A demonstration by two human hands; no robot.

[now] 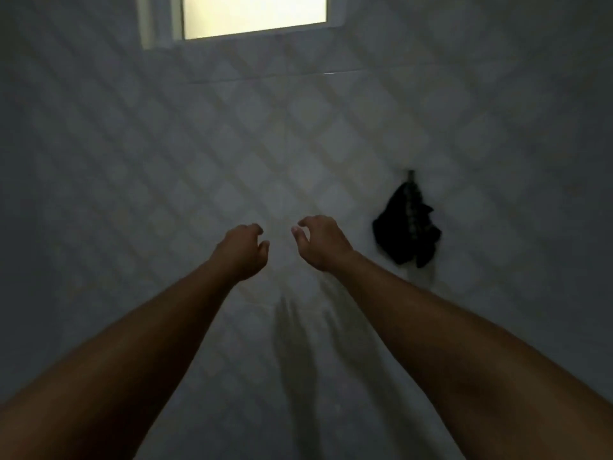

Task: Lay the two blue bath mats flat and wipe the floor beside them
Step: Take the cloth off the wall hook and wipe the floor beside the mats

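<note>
two empty hands reach out toward a tiled wall; no bath mat or floor shows in this view.

left of the dark cloth (407, 224) that hangs on a wall hook, the left hand (242, 252) is raised with fingers loosely curled and nothing in them; nearer the cloth, just to its left, the right hand (320, 242) is likewise half open and bare, thumb apart from the fingers. above and left of the cloth, a lit window (253, 14) gives the only light, so the room is dim. the two blue mats are out of sight, presumably lower than the camera looks. judging from this, a wiper is not yet in hand: the cloth looks like the likely thing to fetch, so the right hand should move across to it, lift it clear of the hook rather than tug, then look down to find the mats.
</note>
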